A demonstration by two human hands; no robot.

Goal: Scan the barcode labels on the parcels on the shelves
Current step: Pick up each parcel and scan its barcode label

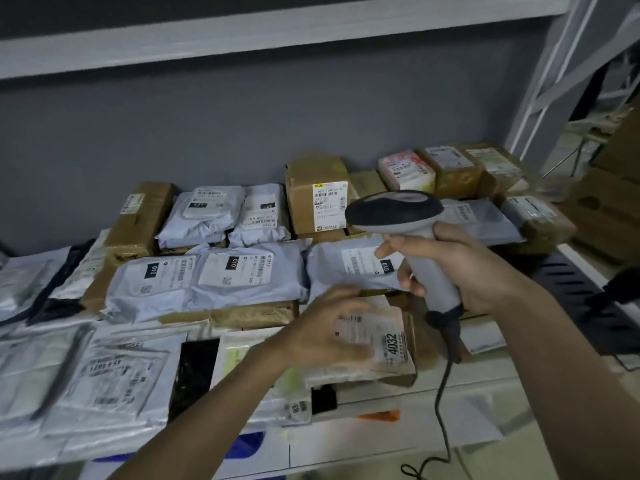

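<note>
My right hand [460,268] grips the handle of a grey barcode scanner [398,211], its dark head pointing left above the parcels and its cable [441,403] hanging down. My left hand [325,327] is blurred and lies with spread fingers on a brown parcel with a white label marked 4032 [393,344] near the shelf's front. Behind it lie grey poly mailers labelled 010 [242,271], and a cardboard box with a barcode label [329,206] stands further back.
The shelf [433,393] is crowded with mailers and cardboard boxes from left to right. An upper shelf board [277,32] runs overhead against a grey wall. Metal uprights [554,81] and more cartons stand at the right. Flat grey mailers [104,375] cover the front left.
</note>
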